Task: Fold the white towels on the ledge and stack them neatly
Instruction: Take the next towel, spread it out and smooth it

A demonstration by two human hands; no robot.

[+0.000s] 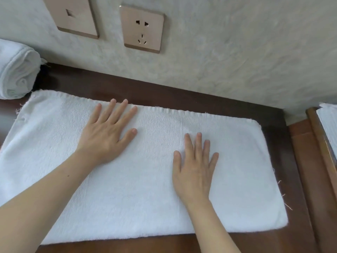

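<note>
Dark brown wooden ledge (284, 143) carries a flat white terry towel (138, 194); left hand (107, 132) and right hand (194, 170) press it, fingers straight, holding nothing.

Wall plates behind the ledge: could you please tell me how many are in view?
2. One plate, cut off by the top edge, sits upper left; the socket plate sits to its right, above the left hand. Others may lie outside the frame.

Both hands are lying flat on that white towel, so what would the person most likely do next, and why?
Probably pinch the towel's right edge with the right hand and fold it over leftward. The towel lies flat on the ledge, both hands, left hand too, rest open on it.
</note>
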